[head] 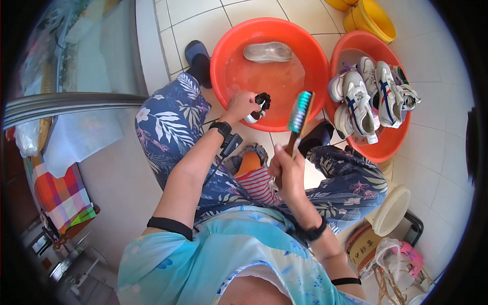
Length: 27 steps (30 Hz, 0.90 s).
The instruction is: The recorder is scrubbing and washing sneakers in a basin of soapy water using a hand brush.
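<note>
My left hand grips a small black-and-white shoe at the near left rim of a round red plastic basin. The shoe's full shape is partly hidden by the fingers. Upright in my right hand is a scrub brush with a dark handle and green and white bristles, held just nearer to me than the basin's rim. Shallow water covers the basin's bottom, and a pale shoe lies sole up at the far side. The brush and the shoe in my left hand are apart.
A second red basin at the right holds a pile of white sneakers. Yellow buckets stand behind it. At the lower right are a pale round lid and a container. A glass door's frame runs along the left.
</note>
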Tool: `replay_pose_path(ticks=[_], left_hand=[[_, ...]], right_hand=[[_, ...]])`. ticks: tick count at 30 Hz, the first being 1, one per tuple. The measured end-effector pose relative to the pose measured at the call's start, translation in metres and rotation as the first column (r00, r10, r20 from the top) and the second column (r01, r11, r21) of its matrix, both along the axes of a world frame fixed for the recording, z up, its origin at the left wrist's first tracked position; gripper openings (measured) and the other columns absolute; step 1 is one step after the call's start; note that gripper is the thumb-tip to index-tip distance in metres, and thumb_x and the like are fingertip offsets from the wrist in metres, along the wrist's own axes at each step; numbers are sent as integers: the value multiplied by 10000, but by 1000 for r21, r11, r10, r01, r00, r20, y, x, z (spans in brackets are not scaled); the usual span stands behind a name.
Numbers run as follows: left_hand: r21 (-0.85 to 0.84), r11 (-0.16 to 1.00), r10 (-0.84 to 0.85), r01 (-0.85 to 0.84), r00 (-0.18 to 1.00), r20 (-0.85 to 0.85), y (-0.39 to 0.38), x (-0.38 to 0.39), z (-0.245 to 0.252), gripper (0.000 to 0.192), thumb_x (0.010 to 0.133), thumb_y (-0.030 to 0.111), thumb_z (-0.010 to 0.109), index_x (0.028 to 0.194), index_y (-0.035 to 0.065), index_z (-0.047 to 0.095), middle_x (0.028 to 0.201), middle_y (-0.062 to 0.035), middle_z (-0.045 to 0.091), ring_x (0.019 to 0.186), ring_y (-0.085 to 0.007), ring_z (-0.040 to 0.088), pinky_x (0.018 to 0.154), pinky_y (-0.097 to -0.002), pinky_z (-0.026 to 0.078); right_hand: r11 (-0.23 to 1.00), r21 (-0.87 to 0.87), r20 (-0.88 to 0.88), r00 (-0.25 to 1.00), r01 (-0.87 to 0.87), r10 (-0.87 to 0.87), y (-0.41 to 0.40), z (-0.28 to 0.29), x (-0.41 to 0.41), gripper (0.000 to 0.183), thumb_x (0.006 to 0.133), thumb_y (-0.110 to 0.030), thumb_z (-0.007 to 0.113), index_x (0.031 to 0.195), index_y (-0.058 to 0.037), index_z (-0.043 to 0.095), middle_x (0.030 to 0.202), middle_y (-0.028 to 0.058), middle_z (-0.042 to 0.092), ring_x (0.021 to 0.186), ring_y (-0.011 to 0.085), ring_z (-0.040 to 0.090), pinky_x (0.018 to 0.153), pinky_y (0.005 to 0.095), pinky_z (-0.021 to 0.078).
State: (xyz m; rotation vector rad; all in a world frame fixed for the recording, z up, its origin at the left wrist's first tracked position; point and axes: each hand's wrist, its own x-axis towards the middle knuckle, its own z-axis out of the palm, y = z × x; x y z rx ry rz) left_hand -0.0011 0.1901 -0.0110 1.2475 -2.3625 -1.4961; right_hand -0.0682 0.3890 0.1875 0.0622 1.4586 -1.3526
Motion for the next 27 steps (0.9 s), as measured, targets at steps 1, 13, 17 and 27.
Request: replay_pose_path(ticks=[1, 13, 17, 27], left_hand=[[-49, 999, -9, 7, 999, -35, 0, 1, -7, 226, 650, 175, 770, 674, 12, 616, 746, -133, 646, 708, -274, 625, 630, -380, 453], [-3, 999, -33, 34, 987, 155, 0, -15, 3, 214, 648, 174, 785, 738, 56, 631, 852, -135, 671, 860, -309, 647, 709, -401, 499], [-8, 1000, 23, -22, 990, 142, 1, -16, -1, 249, 638, 125, 783, 812, 27, 634, 879, -165, 652, 881, -323, 633, 744, -401, 489], [-48, 999, -9, 20, 978, 209, 4, -12, -7, 204, 639, 84, 757, 809, 35, 655, 868, -186, 630, 845, -345, 627, 740, -425, 495]], right_hand=[[999, 33, -13, 1000, 4, -3, -10, -15, -8, 277, 925, -205, 601, 757, -78, 420, 567, -12, 370, 456, 98, 358, 429, 256, 306], [723, 685, -562, 570, -85, 599, -83, -244, -134, 523, 806, -355, 722, 1101, 46, 560, 932, 238, 672, 960, 395, 644, 833, 459, 492], [638, 698, -490, 433, -325, 756, -85, -265, -137, 473, 855, -351, 666, 1136, 24, 606, 1037, 229, 675, 1030, 369, 636, 879, 414, 491], [537, 624, -382, 377, -568, 844, -90, -198, -97, 403, 881, -357, 555, 1231, -174, 635, 1075, 204, 666, 1035, 348, 635, 860, 436, 502]])
